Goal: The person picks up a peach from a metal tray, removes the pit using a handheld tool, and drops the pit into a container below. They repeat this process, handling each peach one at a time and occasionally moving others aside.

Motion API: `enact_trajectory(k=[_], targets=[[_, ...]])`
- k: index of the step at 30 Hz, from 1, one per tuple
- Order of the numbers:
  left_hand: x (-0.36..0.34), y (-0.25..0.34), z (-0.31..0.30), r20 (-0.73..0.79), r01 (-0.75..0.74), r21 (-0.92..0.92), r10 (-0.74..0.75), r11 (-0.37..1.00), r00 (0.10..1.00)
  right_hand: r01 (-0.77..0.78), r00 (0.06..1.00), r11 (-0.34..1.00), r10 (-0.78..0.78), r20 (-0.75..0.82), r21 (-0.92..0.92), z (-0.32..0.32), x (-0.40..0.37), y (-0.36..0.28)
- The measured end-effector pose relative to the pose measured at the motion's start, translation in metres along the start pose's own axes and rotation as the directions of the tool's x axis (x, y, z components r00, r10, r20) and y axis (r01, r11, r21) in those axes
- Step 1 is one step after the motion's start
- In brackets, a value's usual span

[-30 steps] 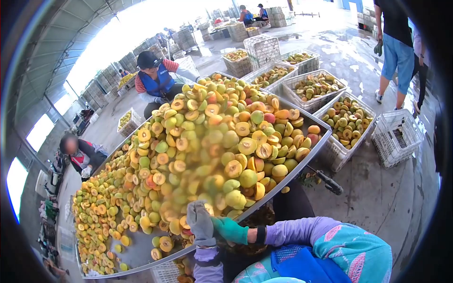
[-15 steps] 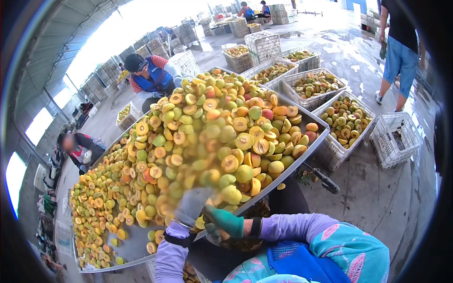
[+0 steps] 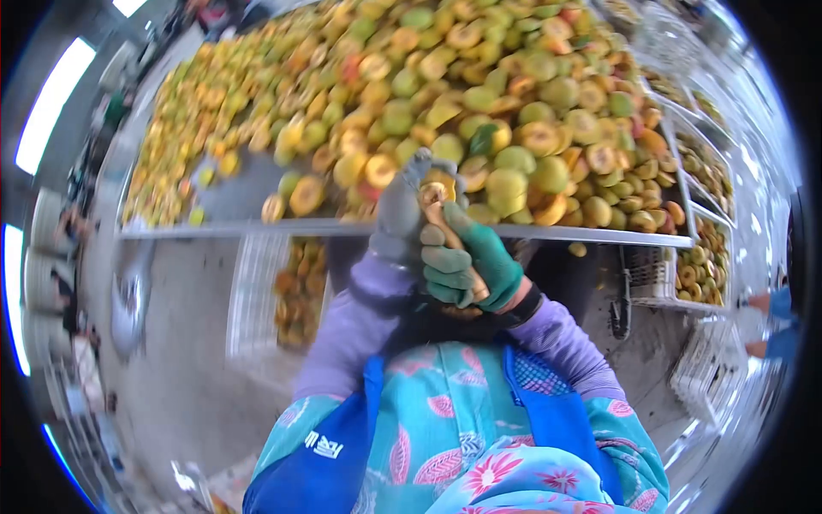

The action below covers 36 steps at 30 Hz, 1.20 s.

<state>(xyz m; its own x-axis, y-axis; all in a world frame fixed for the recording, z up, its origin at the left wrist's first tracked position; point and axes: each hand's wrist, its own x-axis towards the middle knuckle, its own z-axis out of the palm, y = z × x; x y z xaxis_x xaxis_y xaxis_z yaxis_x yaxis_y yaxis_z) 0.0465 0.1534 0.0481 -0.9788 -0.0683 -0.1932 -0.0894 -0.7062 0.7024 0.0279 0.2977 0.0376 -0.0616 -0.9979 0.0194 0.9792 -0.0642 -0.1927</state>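
Note:
My left hand (image 3: 402,206), in a grey glove, holds a halved yellow fruit (image 3: 443,182) with its cut face up. In a green-and-grey glove, my right hand (image 3: 475,261) is closed around the wooden handle of a tool (image 3: 462,257). The tool's tip meets the cut face of the fruit; its exact shape is too small to tell. Both hands are close together above the near rim of a metal table (image 3: 342,228). Just beyond them lies a heap of halved yellow and green fruit (image 3: 505,184).
A white crate (image 3: 257,295) with fruit pieces stands below the table at the left. Fruit-filled crates (image 3: 652,276) line the right side, near an empty white crate (image 3: 709,364). Part of a person in blue shorts (image 3: 781,325) shows at the far right.
The view has tilted down and turned. My hands have come up in front of my body, and the fruit half and wooden handle now show between them.

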Motion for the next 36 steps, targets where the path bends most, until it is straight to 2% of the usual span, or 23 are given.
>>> enact_trajectory(k=[2, 4, 6, 7, 8, 9, 10, 11, 13, 16, 17, 18, 19, 20, 21, 23, 24, 26, 27, 30, 31, 34, 36], targets=[[-0.025, -0.006, -0.009, -0.267, -0.198, 0.133, 0.228, 0.971, 0.937, -0.083, 0.996, 0.996, 0.084, -0.016, 0.034, 0.004, 0.007, 0.015], [-0.051, -0.009, -0.022, -0.411, -0.317, 0.352, 0.449, 0.881, 0.793, -0.150, 0.989, 0.986, 0.151, 0.002, 0.077, 0.002, 0.004, 0.023], [-0.088, 0.021, -0.047, -0.576, -0.322, 0.307, 0.444, 0.896, 0.686, -0.140, 0.984, 0.990, 0.136, 0.111, 0.030, -0.006, -0.014, 0.017], [-0.104, 0.033, -0.082, -0.517, -0.268, 0.497, 0.530, 0.825, 0.672, -0.064, 0.997, 0.998, 0.064, -0.037, -0.004, -0.018, -0.025, 0.014], [-0.113, 0.059, -0.098, -0.472, 0.191, 0.848, 0.538, 0.495, 0.698, -0.058, 0.979, 0.998, 0.062, -0.195, 0.026, -0.039, -0.025, 0.009], [-0.115, 0.074, -0.111, -0.446, 0.547, 0.835, 0.511, -0.059, 0.735, -0.092, 0.920, 0.996, 0.089, -0.381, 0.010, -0.054, -0.026, 0.014], [-0.108, 0.079, -0.123, -0.230, 0.486, 0.837, 0.643, -0.252, 0.730, -0.134, 0.823, 0.991, 0.111, -0.557, -0.002, -0.059, -0.025, 0.016], [-0.091, 0.083, -0.136, 0.022, 0.429, 0.788, 0.716, -0.442, 0.698, -0.187, 0.786, 0.979, 0.098, -0.610, -0.085, -0.061, -0.021, 0.017], [-0.043, 0.092, -0.156, 0.042, 0.331, 0.859, 0.697, -0.392, 0.716, -0.298, 0.698, 0.931, 0.061, -0.714, -0.211, -0.051, -0.010, 0.032], [0.010, 0.088, -0.217, -0.187, 0.382, 0.756, 0.384, -0.532, 0.904, -0.225, 0.741, 0.774, -0.259, -0.620, -0.592, -0.038, 0.000, 0.034], [0.006, 0.095, -0.223, 0.033, 0.183, 0.768, 0.324, -0.613, 0.946, -0.231, 0.742, 0.704, -0.319, -0.590, -0.672, -0.030, 0.001, 0.029], [0.003, 0.092, -0.216, -0.099, 0.216, 0.929, 0.360, -0.302, 0.928, -0.204, 0.738, 0.545, -0.459, -0.494, -0.813, -0.028, 0.007, 0.026], [-0.005, 0.094, -0.202, -0.243, 0.243, 0.969, 0.346, 0.042, 0.907, -0.181, 0.730, 0.362, -0.573, -0.371, -0.915, -0.027, 0.017, 0.025], [-0.017, 0.096, -0.184, -0.382, 0.264, 0.887, 0.279, 0.379, 0.881, -0.165, 0.719, 0.165, -0.655, -0.233, -0.972, -0.027, 0.029, 0.026], [-0.030, 0.087, -0.134, -0.359, 0.262, 0.920, 0.360, 0.291, 0.861, -0.153, 0.725, 0.043, -0.674, -0.142, -0.987, -0.028, 0.042, 0.029], [-0.039, 0.065, -0.116, -0.267, -0.023, 0.791, 0.379, 0.612, 0.886, -0.128, 0.745, -0.220, -0.665, 0.053, -0.967, -0.026, 0.066, 0.033], [-0.039, 0.057, -0.107, -0.217, -0.174, 0.661, 0.408, 0.730, 0.887, -0.126, 0.738, -0.176, -0.674, 0.026, -0.976, -0.027, 0.075, 0.034], [-0.032, 0.036, -0.066, -0.289, -0.259, 0.296, 0.345, 0.919, 0.893, -0.124, 0.713, -0.091, -0.700, -0.025, -0.988, -0.033, 0.084, 0.034], [-0.029, 0.030, -0.055, -0.315, -0.283, 0.088, 0.296, 0.955, 0.902, -0.160, 0.701, -0.096, -0.712, -0.044, -0.982, -0.024, 0.075, 0.028], [-0.021, 0.016, -0.088, -0.136, -0.239, 0.304, 0.290, 0.922, 0.947, -0.252, 0.715, -0.111, -0.691, -0.107, -0.961, -0.026, 0.058, 0.017], [-0.020, 0.008, -0.092, -0.064, -0.304, 0.577, 0.413, 0.758, 0.908, -0.300, 0.709, -0.113, -0.690, -0.142, -0.947, -0.028, 0.053, 0.015], [-0.011, -0.015, -0.103, -0.017, -0.366, 0.671, 0.506, 0.645, 0.862, -0.307, 0.736, -0.221, -0.671, -0.084, -0.926, -0.041, 0.048, 0.010], [-0.010, -0.017, -0.096, 0.016, -0.386, 0.692, 0.522, 0.610, 0.853, -0.317, 0.707, -0.247, -0.705, -0.054, -0.916, -0.037, 0.044, 0.004]])
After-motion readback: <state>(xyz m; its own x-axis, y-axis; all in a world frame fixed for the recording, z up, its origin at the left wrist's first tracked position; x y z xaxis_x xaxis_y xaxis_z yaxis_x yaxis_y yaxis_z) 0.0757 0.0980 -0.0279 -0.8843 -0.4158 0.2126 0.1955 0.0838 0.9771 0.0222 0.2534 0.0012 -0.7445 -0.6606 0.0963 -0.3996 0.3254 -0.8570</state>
